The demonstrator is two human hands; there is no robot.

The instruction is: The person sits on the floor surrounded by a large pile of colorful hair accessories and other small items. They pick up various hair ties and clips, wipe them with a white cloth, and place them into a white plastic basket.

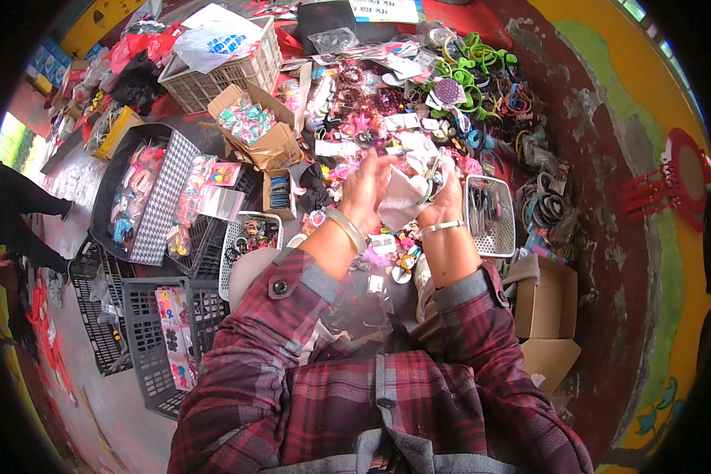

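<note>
A pale pink, fabric-like piece (403, 202) hangs between my hands above a heap of small colourful hair accessories (361, 129). My right hand (445, 199) is closed around its right side, along with a bundle of whitish pieces (420, 160) whose kind I cannot make out. On the other side, my left hand (365, 189) has its fingers stretched out beside the bundle, its palm turned inward. Bright small ornaments (407, 259) lie below my wrists.
A white basket (511, 251) of dark items stands right of my hands, above an open cardboard box (557, 300). On the left are a cardboard box of wrapped pieces (280, 146), a houndstooth-patterned case (164, 201) and a dark grey crate (146, 347). Green headbands (472, 95) pile up at the back.
</note>
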